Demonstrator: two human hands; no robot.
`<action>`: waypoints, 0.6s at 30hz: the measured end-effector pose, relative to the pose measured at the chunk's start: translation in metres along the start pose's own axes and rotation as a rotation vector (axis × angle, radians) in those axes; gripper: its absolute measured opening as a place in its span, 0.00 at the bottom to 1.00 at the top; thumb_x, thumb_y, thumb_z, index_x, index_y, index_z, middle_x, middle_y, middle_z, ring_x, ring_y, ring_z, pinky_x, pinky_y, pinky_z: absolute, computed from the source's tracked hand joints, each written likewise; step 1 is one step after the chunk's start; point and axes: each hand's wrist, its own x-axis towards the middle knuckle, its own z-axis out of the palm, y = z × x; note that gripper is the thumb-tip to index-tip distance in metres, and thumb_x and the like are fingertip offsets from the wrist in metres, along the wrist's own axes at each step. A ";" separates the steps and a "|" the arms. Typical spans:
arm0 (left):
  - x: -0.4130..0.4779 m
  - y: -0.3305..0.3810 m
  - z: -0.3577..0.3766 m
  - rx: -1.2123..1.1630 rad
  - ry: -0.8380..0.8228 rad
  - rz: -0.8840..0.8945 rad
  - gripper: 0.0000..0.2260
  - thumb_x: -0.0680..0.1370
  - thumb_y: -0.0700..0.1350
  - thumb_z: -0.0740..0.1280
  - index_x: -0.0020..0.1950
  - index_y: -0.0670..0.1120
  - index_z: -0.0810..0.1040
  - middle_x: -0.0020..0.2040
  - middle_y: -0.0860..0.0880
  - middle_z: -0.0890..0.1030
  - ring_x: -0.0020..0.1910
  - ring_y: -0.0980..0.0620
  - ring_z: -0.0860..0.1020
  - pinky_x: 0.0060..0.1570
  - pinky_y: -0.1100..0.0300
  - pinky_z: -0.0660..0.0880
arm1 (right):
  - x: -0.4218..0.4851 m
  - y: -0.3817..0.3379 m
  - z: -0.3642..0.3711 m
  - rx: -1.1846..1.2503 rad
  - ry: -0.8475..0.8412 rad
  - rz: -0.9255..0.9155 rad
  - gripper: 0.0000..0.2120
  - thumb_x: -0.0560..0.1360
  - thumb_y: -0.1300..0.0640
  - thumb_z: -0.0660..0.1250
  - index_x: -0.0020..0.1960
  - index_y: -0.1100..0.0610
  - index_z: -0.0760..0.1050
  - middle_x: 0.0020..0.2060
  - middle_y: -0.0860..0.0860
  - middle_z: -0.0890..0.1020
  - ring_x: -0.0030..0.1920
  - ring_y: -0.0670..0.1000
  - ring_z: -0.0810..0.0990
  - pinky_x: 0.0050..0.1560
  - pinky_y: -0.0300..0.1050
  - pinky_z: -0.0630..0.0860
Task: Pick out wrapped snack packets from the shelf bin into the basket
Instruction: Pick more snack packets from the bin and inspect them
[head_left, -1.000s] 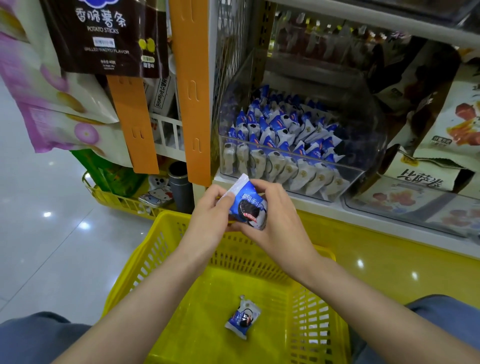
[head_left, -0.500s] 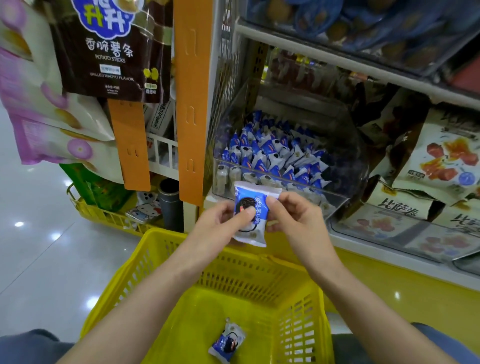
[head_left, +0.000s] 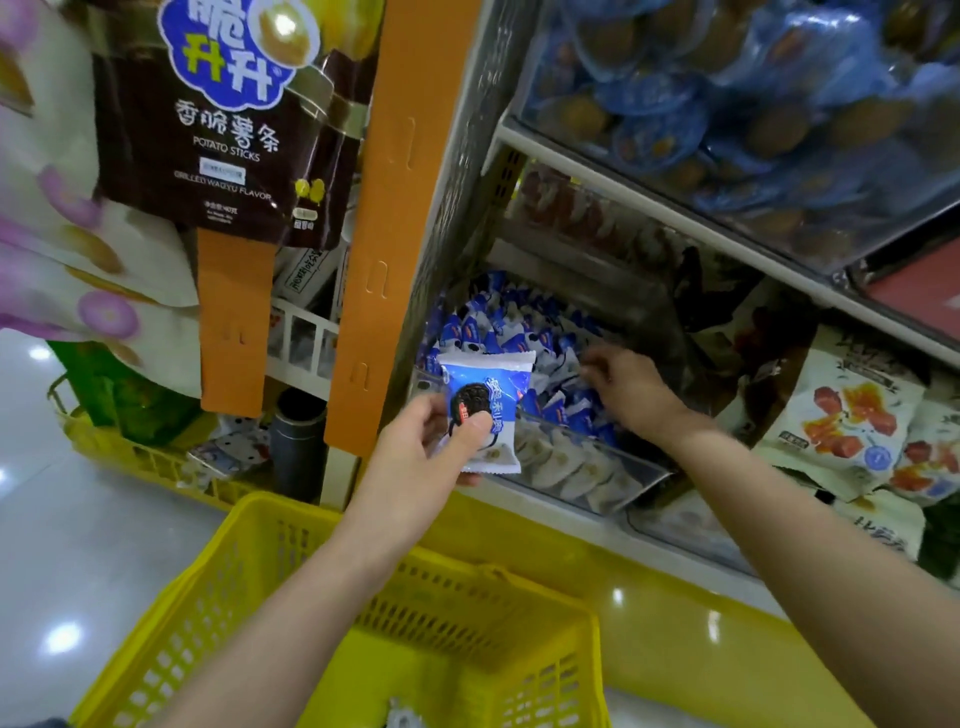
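One cookie packet is kept in the left hand — the right hand is sent into the clear shelf bin
The packet is pinched upright, thumb on its face, long axis 12-to-6, with the yellow basket at 6 o'clock of it. The nearer right hand is stretched over the heaped packets at 3 o'clock — whether anything is gripped cannot be told. Half a second earlier the packet was pinched by both hands; it is now released by the right.

Blue-and-white snack packet; yellow lattice basket; orange strips.
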 end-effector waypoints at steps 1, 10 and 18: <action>0.001 0.001 -0.001 -0.004 0.001 -0.001 0.08 0.75 0.49 0.65 0.54 0.54 0.74 0.52 0.54 0.81 0.47 0.61 0.80 0.37 0.67 0.77 | 0.006 0.001 0.001 -0.070 -0.057 0.012 0.14 0.79 0.57 0.59 0.63 0.59 0.73 0.61 0.57 0.76 0.60 0.55 0.75 0.56 0.40 0.68; 0.011 0.000 -0.009 -0.006 0.039 -0.019 0.09 0.76 0.50 0.65 0.56 0.53 0.74 0.51 0.55 0.81 0.48 0.58 0.80 0.39 0.64 0.79 | 0.021 -0.003 -0.006 -0.196 -0.366 0.089 0.12 0.77 0.53 0.63 0.56 0.60 0.76 0.55 0.57 0.79 0.53 0.54 0.77 0.54 0.45 0.72; 0.009 -0.002 -0.008 0.028 0.011 -0.015 0.06 0.77 0.51 0.63 0.54 0.56 0.72 0.52 0.56 0.78 0.41 0.64 0.79 0.39 0.65 0.79 | 0.017 -0.014 -0.017 -0.027 -0.156 0.097 0.13 0.72 0.59 0.70 0.56 0.59 0.77 0.56 0.55 0.79 0.48 0.48 0.75 0.36 0.33 0.72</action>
